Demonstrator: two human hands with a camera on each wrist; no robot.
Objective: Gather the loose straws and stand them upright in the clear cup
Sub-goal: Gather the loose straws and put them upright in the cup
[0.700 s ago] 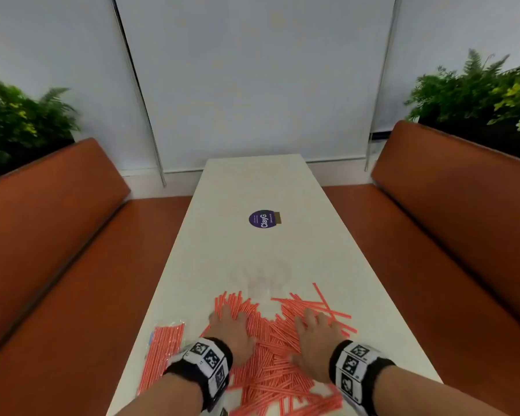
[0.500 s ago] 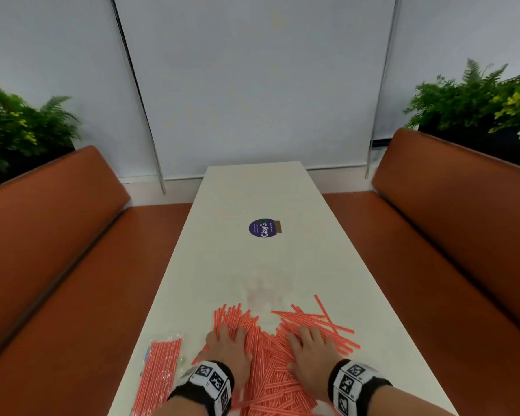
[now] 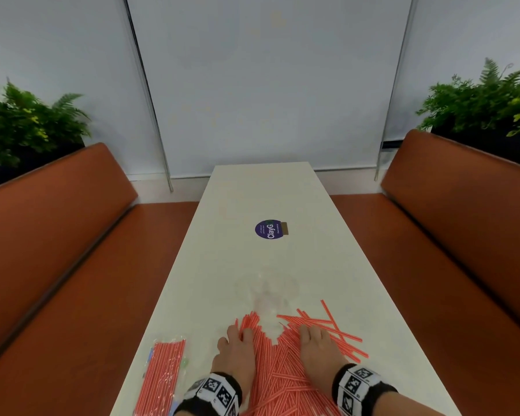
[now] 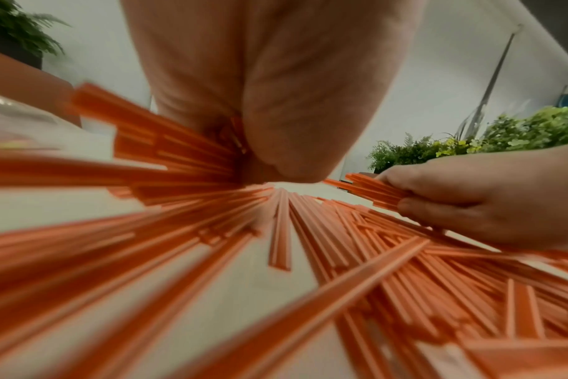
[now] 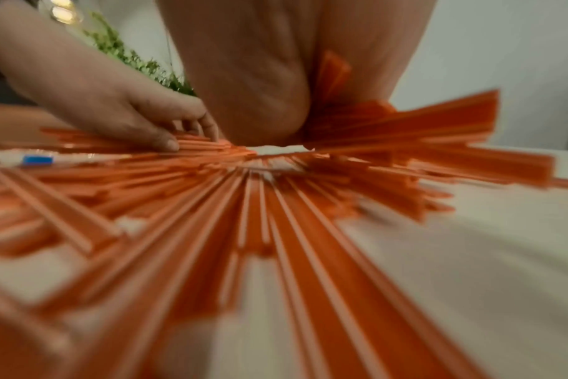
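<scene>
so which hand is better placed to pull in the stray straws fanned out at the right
Right. The right hand grips the pile directly beside the stray straws; the left hand grips its far side.

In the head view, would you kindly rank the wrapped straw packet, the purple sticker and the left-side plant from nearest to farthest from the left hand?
From the left hand:
1. Wrapped straw packet, just to its left on the table.
2. Purple sticker, farther up the table's middle.
3. Left-side plant, behind the left bench.
</scene>
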